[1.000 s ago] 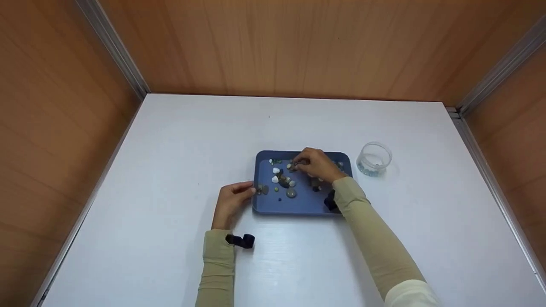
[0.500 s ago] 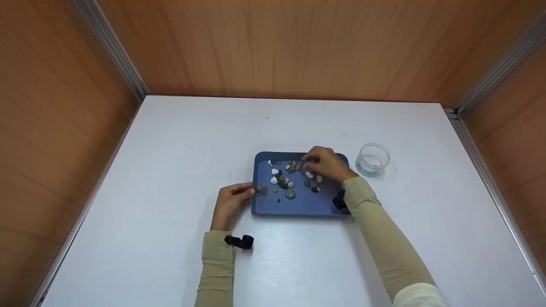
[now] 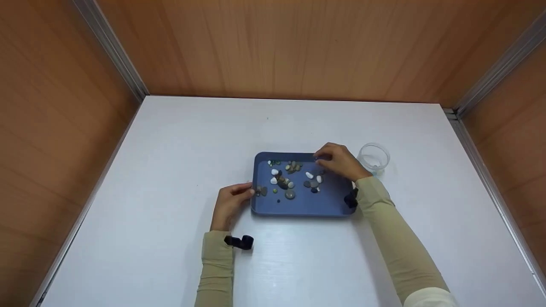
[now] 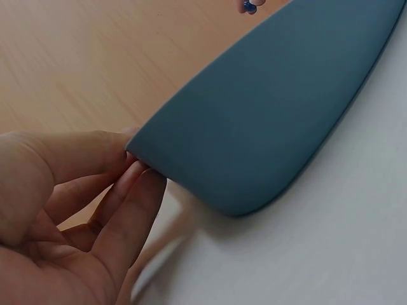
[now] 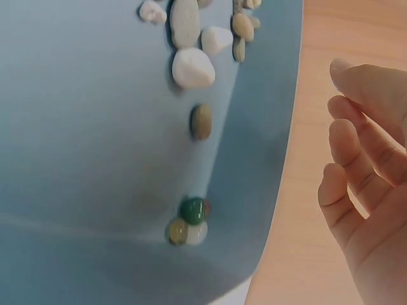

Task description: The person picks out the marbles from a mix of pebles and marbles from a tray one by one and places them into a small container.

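A blue tray (image 3: 298,204) sits mid-table, holding scattered pebbles (image 3: 285,181) – white, grey and brown – plus a few glass beads (image 5: 189,221), green and pale, in one corner. Just right of the tray stands a clear jar (image 3: 374,157) with a few bluish beads at its bottom.

The left hand (image 3: 230,202) pinches the tray's left rim – thumb on top, fingers (image 4: 130,203) under the edge. The right hand (image 3: 339,161) hangs over the tray's far right corner, between the pebbles and the jar, its fingers (image 5: 356,159) curled inward. Whether it has something pinched at the tips cannot be told: the head view is too small there and the wrist view shows only the loosely bent fingers beside the tray's edge.

Both arms wear beige sleeves (image 3: 394,238), each with a small black camera (image 3: 241,241) at the wrist. The table (image 3: 170,140) is white, enclosed by wood-grain walls (image 3: 277,47) with metal corner strips.
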`<state>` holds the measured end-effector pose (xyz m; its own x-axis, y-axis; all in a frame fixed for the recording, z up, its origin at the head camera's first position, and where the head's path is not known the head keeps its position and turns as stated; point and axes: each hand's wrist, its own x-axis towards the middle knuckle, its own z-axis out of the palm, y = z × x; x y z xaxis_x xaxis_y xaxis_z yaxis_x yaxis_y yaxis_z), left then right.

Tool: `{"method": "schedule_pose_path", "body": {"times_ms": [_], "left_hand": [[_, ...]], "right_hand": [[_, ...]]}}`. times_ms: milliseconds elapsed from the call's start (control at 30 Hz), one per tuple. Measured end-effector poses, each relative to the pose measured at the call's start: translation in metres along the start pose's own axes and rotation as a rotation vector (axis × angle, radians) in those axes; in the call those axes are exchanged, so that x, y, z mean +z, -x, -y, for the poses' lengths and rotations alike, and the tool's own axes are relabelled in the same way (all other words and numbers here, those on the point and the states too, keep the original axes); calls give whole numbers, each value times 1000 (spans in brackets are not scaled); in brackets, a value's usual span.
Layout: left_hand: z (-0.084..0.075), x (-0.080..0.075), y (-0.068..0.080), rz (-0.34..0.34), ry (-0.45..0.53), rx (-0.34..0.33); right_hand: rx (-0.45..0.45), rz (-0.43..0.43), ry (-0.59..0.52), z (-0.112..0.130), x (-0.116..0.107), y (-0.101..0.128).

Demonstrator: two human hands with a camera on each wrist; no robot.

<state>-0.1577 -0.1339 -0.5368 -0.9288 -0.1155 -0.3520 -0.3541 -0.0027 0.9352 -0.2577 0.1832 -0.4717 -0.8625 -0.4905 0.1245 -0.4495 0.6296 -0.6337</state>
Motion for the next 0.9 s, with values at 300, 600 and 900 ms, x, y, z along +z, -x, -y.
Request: {"method": "schedule_pose_path", "body": {"times_ms": [300, 600, 900], "left_hand": [[0, 0, 1, -8, -7, -4], [1, 0, 1, -2, 15, 3], [2, 2, -2, 16, 54, 8]], "right_hand": [[65, -12, 15, -8, -13, 9], [60, -36, 19, -15, -28, 22], [91, -57, 50, -24, -43, 33]]}}
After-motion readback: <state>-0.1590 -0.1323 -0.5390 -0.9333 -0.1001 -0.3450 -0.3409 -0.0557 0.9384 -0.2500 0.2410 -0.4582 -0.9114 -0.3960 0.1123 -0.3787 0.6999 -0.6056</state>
